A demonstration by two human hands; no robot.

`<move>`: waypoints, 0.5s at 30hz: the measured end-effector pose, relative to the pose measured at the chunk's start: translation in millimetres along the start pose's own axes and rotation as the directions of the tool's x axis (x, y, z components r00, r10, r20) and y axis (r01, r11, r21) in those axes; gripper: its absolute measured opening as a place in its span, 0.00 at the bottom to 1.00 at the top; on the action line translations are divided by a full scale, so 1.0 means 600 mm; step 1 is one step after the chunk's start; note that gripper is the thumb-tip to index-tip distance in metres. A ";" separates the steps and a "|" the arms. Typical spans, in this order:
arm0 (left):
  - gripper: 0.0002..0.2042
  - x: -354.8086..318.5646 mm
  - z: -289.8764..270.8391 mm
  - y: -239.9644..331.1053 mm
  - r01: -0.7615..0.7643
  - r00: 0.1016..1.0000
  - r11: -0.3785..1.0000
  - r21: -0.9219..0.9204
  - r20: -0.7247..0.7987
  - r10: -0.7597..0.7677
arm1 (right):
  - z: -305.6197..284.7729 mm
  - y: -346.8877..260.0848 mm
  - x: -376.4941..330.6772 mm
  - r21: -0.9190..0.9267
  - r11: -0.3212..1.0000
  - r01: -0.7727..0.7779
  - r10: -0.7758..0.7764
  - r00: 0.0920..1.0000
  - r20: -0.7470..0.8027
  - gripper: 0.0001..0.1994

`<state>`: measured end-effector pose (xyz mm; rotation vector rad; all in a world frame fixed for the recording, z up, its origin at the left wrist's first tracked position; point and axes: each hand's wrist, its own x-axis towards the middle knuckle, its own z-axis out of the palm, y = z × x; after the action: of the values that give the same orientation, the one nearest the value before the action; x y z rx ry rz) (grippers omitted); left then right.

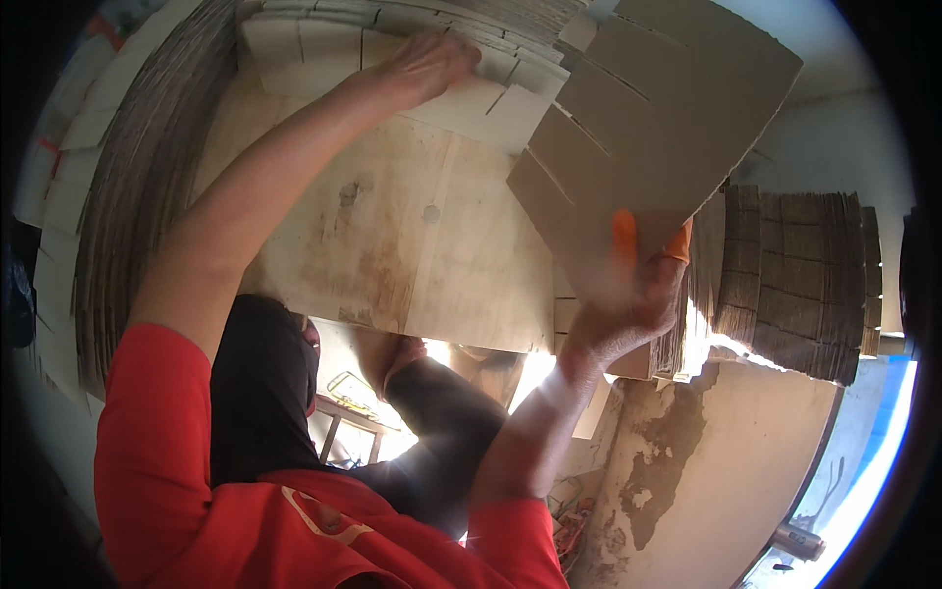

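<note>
My right hand [643,290] grips the lower edge of a grey-brown slotted cardboard sheet [677,108], raised and tilted at the far right. Orange covers show on its thumb and a finger. Whether the sheet is one layer or more, I cannot tell. At the far side of the table, my left hand [432,71] lies over pale slotted cardboard pieces [481,108] with its fingers curled together. What those fingers pinch, if anything, is hidden and slightly blurred.
A wooden tabletop [422,216] lies before me, its near edge above my legs. Tall stacks of cardboard stand along the left [147,167] and at the right [800,275]. More layered cardboard [491,25] lines the far edge. A wall with peeling paint [677,452] is at lower right.
</note>
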<state>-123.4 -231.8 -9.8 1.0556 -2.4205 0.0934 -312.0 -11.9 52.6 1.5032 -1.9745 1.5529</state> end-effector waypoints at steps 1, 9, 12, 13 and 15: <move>0.07 0.003 -0.001 -0.003 0.007 1.000 1.000 0.002 -0.023 -0.007 | 0.000 -0.006 -0.001 -0.028 0.999 -0.017 0.017 1.000 0.015 0.21; 0.05 -0.030 0.004 0.047 -0.236 0.968 0.964 -0.121 0.057 0.244 | 0.011 0.005 -0.006 0.078 0.997 0.027 -0.030 0.999 0.045 0.24; 0.05 -0.051 -0.004 0.068 -0.323 0.945 0.943 -0.081 0.019 0.326 | 0.007 -0.003 -0.007 -0.035 0.999 0.039 -0.035 0.995 0.095 0.25; 0.05 -0.054 -0.006 0.075 -0.336 0.941 0.940 -0.053 0.029 0.338 | 0.005 -0.004 -0.007 -0.061 0.997 0.047 -0.041 0.994 0.101 0.25; 0.05 -0.060 -0.006 0.084 -0.332 0.942 0.942 -0.051 0.024 0.333 | 0.004 -0.003 -0.007 -0.089 0.993 0.074 -0.065 0.993 0.100 0.26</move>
<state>-136.5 -171.6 -16.9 0.6222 -2.5962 0.1342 -307.8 -11.2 49.8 1.6196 -1.9937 1.3659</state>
